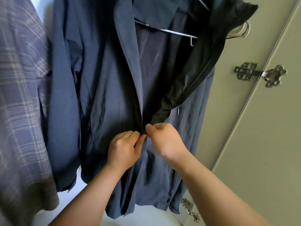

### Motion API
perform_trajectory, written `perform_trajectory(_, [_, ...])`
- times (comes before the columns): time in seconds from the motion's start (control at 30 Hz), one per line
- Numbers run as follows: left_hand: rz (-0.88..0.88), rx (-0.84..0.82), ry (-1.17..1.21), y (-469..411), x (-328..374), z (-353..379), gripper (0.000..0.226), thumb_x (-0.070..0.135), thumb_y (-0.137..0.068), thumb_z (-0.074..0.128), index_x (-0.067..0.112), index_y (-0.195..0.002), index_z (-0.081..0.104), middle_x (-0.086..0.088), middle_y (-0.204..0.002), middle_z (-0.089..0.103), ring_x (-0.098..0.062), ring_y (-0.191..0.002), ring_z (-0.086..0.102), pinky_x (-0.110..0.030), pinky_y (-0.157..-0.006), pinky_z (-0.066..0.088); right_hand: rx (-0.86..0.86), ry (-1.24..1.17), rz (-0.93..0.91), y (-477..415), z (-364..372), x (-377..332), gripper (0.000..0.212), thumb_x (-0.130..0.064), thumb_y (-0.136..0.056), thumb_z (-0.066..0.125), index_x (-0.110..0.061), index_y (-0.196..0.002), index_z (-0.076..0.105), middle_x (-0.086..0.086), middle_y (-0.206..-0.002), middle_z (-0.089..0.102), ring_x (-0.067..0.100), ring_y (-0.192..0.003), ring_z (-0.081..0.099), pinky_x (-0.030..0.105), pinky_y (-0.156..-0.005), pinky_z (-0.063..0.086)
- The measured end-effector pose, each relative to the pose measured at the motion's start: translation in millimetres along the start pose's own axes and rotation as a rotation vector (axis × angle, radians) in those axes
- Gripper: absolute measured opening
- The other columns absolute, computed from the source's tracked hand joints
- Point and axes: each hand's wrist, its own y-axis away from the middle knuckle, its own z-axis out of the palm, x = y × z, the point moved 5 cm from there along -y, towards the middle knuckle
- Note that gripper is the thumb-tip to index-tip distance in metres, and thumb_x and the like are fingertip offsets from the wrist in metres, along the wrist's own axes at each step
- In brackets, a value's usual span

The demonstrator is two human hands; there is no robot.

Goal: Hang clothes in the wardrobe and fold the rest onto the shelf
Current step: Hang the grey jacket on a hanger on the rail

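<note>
thin navy jacket (105, 88) with mesh lining on a white hanger (177, 32), left hand (124, 148) and right hand (164, 138) fingers pinching its zipper, pull hidden

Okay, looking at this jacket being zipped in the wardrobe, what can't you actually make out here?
All in the head view:
1. Zip slider on the jacket: hidden under the pinching fingertips of the left hand and right hand.
2. Hanger: its hook is behind the collar or past the top edge.
3. Plaid shirt: blurred and cut off by the left edge.
4. Neck label: too small to read.
</note>
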Motion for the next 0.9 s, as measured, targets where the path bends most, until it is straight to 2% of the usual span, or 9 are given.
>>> perform_trajectory(0.07, [0.017,-0.004,-0.026,4,-5,4,0.045,0.031,-0.104,0.051,0.012,-0.063,0.052,-0.006,-0.060,0.050,-0.030,-0.054,0.051,-0.040,-0.050,0.045,0.042,-0.112,0.051,-5,-12,-7,0.036,-0.022,-0.098,0.052,-0.016,-0.062,0.051,-0.007,-0.050,0.043,0.016,-0.051,0.038,0.028,-0.051,0.033])
perform_trajectory(0.13, [0.019,-0.006,-0.058,-1,-8,3,0.043,0.030,-0.101,0.055,0.013,-0.062,0.049,-0.005,-0.059,0.048,-0.029,-0.053,0.049,-0.039,-0.049,0.044,0.103,-0.189,0.010,-11,-28,-25,0.034,-0.019,-0.097,0.053,-0.010,-0.064,0.050,-0.001,-0.049,0.036,0.020,-0.053,0.030,0.031,-0.051,0.026])
perform_trajectory(0.27, [-0.006,-0.001,-0.099,-23,4,-8,0.038,0.034,-0.098,0.053,0.016,-0.065,0.047,-0.002,-0.059,0.049,-0.028,-0.053,0.052,-0.036,-0.049,0.046,0.138,-0.105,-0.145,-2,-42,-47,0.042,-0.028,-0.102,0.050,-0.001,-0.070,0.054,-0.007,-0.043,0.036,0.009,-0.040,0.030,0.019,-0.040,0.026])
perform_trajectory(0.37, [-0.054,0.023,-0.058,-55,21,-17,0.038,0.044,-0.097,0.047,0.016,-0.074,0.056,-0.003,-0.067,0.059,-0.027,-0.060,0.058,-0.038,-0.054,0.049,0.092,-0.100,-0.142,0,-37,-50,0.038,-0.030,-0.102,0.049,-0.009,-0.071,0.057,-0.008,-0.042,0.040,0.008,-0.038,0.034,0.020,-0.042,0.031])
perform_trajectory(0.47, [-0.035,0.029,-0.021,-79,30,-18,0.031,0.036,-0.092,0.046,0.016,-0.073,0.060,-0.001,-0.066,0.062,-0.027,-0.061,0.062,-0.036,-0.057,0.050,0.082,-0.091,-0.128,1,-35,-53,0.044,-0.030,-0.103,0.048,-0.012,-0.063,0.049,-0.010,-0.039,0.042,0.005,-0.037,0.036,0.019,-0.044,0.031])
perform_trajectory(0.57, [0.040,0.055,-0.034,-82,32,-17,0.034,0.029,-0.095,0.053,0.014,-0.065,0.054,-0.004,-0.060,0.057,-0.027,-0.055,0.056,-0.035,-0.052,0.043,0.110,-0.090,-0.091,-2,-55,-65,0.040,-0.025,-0.100,0.049,-0.014,-0.062,0.047,-0.008,-0.040,0.041,0.012,-0.043,0.038,0.024,-0.046,0.032])
perform_trajectory(0.67, [0.086,0.130,-0.055,-82,31,-24,0.041,0.025,-0.094,0.059,0.014,-0.059,0.043,-0.007,-0.054,0.047,-0.030,-0.048,0.047,-0.035,-0.047,0.036,0.215,-0.101,-0.145,-7,-92,-98,0.032,-0.023,-0.098,0.049,-0.015,-0.068,0.052,-0.002,-0.050,0.045,0.018,-0.049,0.039,0.027,-0.049,0.032])
perform_trajectory(0.77, [0.059,0.124,-0.093,-87,30,-29,0.041,0.031,-0.093,0.058,0.015,-0.059,0.042,-0.005,-0.053,0.047,-0.030,-0.046,0.048,-0.030,-0.046,0.031,0.283,-0.023,-0.249,-4,-104,-117,0.036,-0.024,-0.101,0.047,-0.009,-0.069,0.054,0.002,-0.052,0.044,0.019,-0.051,0.039,0.029,-0.050,0.031])
perform_trajectory(0.9, [-0.043,0.110,-0.078,-115,38,-38,0.040,0.048,-0.092,0.053,0.015,-0.071,0.053,-0.002,-0.065,0.057,-0.027,-0.055,0.057,-0.032,-0.047,0.042,0.245,-0.034,-0.251,-2,-90,-112,0.034,-0.022,-0.101,0.045,-0.007,-0.071,0.050,0.001,-0.049,0.039,0.016,-0.049,0.036,0.030,-0.052,0.029])
